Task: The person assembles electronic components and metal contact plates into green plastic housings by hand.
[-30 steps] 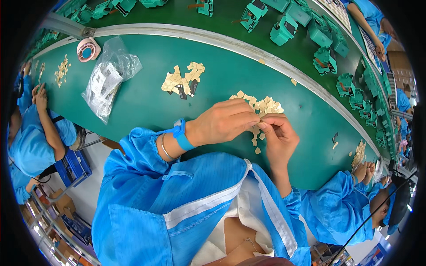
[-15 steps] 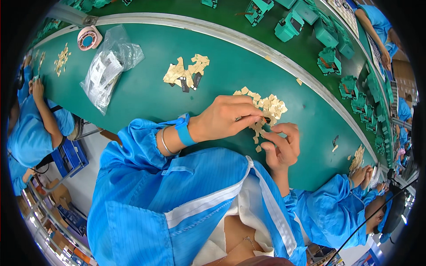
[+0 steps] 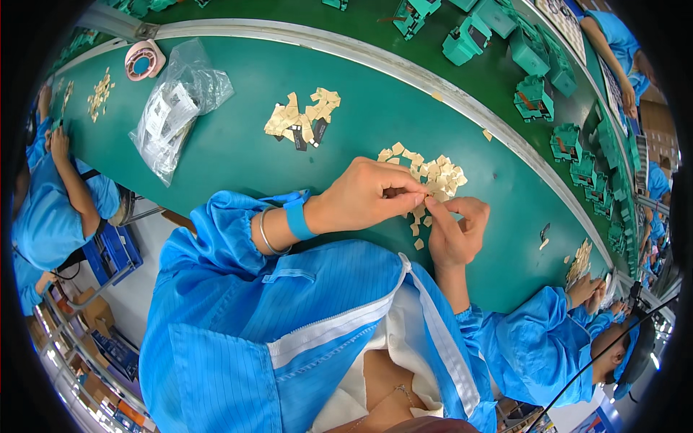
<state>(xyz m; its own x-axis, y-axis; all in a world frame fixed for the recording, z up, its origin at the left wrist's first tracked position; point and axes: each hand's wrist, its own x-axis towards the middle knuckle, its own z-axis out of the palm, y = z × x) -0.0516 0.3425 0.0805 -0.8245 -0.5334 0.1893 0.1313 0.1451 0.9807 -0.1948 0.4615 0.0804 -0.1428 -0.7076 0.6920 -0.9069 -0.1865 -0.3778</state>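
Note:
My left hand and my right hand meet at the near edge of a heap of small tan paper pieces on the green table. Both hands pinch one small tan piece between their fingertips. A blue strap and a thin bangle circle my left wrist. A few loose tan pieces lie under the hands. A second heap of tan pieces with a few black parts lies farther to the left.
A clear plastic bag of small parts and a pink tape roll lie at the left. Green fixtures line the belt behind a grey rail. Other workers in blue coats sit at the left and the right.
The view has shifted a little. My hands stay together at the heap, and the fingertips have closed more tightly on the small piece.

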